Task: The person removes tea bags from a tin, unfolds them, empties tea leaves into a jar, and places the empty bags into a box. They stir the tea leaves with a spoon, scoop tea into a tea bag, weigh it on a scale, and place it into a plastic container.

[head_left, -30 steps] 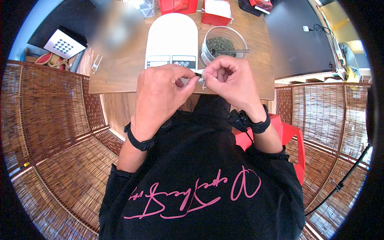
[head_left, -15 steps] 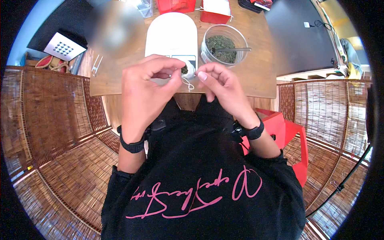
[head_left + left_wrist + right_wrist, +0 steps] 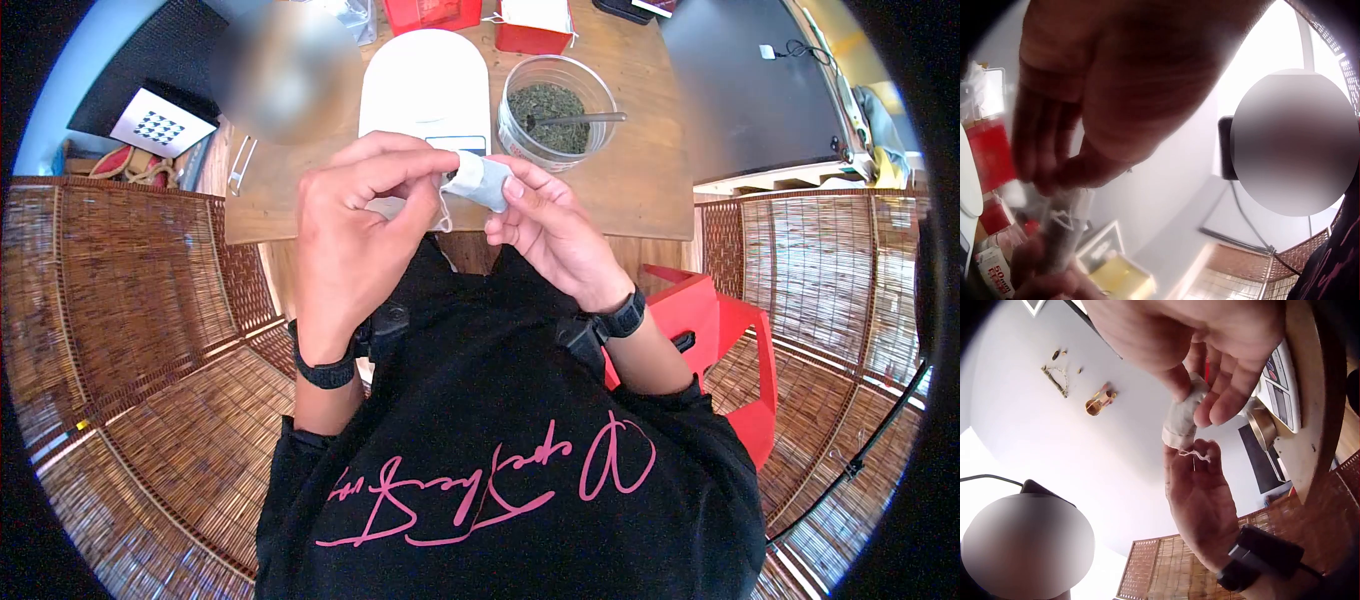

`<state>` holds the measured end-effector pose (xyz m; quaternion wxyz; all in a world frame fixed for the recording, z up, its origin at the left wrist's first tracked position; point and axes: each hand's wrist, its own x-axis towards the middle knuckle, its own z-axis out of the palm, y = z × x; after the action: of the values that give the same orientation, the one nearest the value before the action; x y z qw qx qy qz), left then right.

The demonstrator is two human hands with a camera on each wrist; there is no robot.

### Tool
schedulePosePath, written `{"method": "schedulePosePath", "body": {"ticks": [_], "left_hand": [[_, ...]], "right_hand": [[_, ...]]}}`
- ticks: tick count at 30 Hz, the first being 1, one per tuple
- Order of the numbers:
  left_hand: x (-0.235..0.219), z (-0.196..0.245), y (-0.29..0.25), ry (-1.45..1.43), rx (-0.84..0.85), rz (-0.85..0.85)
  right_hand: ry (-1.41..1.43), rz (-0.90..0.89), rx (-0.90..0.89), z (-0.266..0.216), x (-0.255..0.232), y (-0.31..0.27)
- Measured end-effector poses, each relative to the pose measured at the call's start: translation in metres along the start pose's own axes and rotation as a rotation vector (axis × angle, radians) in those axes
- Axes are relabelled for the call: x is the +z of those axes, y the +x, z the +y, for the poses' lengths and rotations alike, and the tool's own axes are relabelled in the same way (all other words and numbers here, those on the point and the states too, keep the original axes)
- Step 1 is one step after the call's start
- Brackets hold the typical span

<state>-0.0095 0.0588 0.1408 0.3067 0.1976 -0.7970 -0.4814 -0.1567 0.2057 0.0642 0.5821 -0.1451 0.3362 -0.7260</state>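
A small white drawstring tea bag [image 3: 486,184] is held between both hands over the table's near edge, dark filling showing through it. At its top end, the thumb and fingertips of my left hand [image 3: 362,215] pinch the bag, and a white string loop dangles there. My right hand [image 3: 556,222] grips the filled lower end between thumb and fingers. In the right wrist view the bag [image 3: 1182,415] is slanted, with its string [image 3: 1195,454] by the left fingertips. Just beyond the right hand stands a clear tub [image 3: 508,105] of dried leaves [image 3: 545,105], a spoon [image 3: 590,119] lying in it.
A white kitchen scale [image 3: 425,85] lies beyond the left hand on the wooden table [image 3: 650,150]. Red boxes [image 3: 535,38] stand at the back. A metal tong-like piece [image 3: 240,165] lies at the left edge. A red chair [image 3: 725,330] is at the right.
The hands were close together at the bag's top, then parted. The right hand has shifted to the bag's lower end, and the bag now tilts down to the right. The left keeps pinching the top.
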Motion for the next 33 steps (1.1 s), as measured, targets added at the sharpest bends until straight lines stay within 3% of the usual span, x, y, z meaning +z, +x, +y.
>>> {"method": "schedulePosePath", "body": {"ticks": [7,15,17,19,25,27,29,31,33], "left_hand": [[0.0,0.005,0.001,0.047,0.064,0.015],[-0.012,-0.022,0.006,-0.022,0.008,0.282],[-0.015,-0.041,0.007,-0.047,0.001,0.304],[-0.02,-0.062,0.007,-0.049,-0.09,0.379],[-0.037,-0.137,0.006,0.018,-0.124,0.507],[-0.039,-0.151,0.003,0.069,-0.203,0.553],[-0.034,-0.166,-0.001,0.058,-0.191,0.572],[-0.032,-0.175,-0.004,0.045,-0.179,0.591],[-0.028,-0.177,-0.006,0.133,-0.178,0.585]], "right_hand": [[0.146,-0.03,-0.031,0.0,-0.008,-0.002],[0.2,-0.052,-0.114,-0.025,-0.022,-0.014],[0.172,-0.036,-0.214,-0.044,-0.028,-0.02],[0.08,-0.016,-0.306,-0.064,-0.043,-0.026],[-0.303,0.34,-0.528,-0.122,-0.065,-0.037],[-0.396,0.433,-0.595,-0.133,-0.067,-0.037],[-0.393,0.424,-0.628,-0.141,-0.064,-0.036],[-0.615,0.548,-0.665,-0.146,-0.06,-0.034],[-0.697,0.551,-0.674,-0.147,-0.054,-0.03]]}}
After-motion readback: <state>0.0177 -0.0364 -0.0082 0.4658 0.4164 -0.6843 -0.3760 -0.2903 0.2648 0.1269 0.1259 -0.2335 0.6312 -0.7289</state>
